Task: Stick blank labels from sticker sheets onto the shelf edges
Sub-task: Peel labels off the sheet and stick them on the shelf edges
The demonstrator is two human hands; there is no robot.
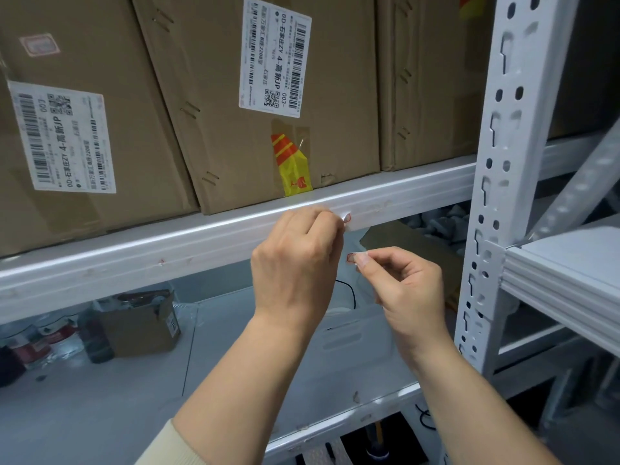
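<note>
A white metal shelf edge (167,250) runs across the view, rising to the right. My left hand (298,260) is raised against it, fingers curled, pinching a small red-bordered white label (346,218) at the beam's face. Just below the beam, my right hand (402,283) pinches a second small red-bordered label (352,258) between thumb and forefinger, held in the air and apart from the shelf. No sticker sheet shows.
Cardboard boxes (268,95) with barcode labels stand on the shelf above. A perforated white upright post (493,196) stands at right. On the lower shelf (134,397) sit a small open box (141,327) and bottles at left.
</note>
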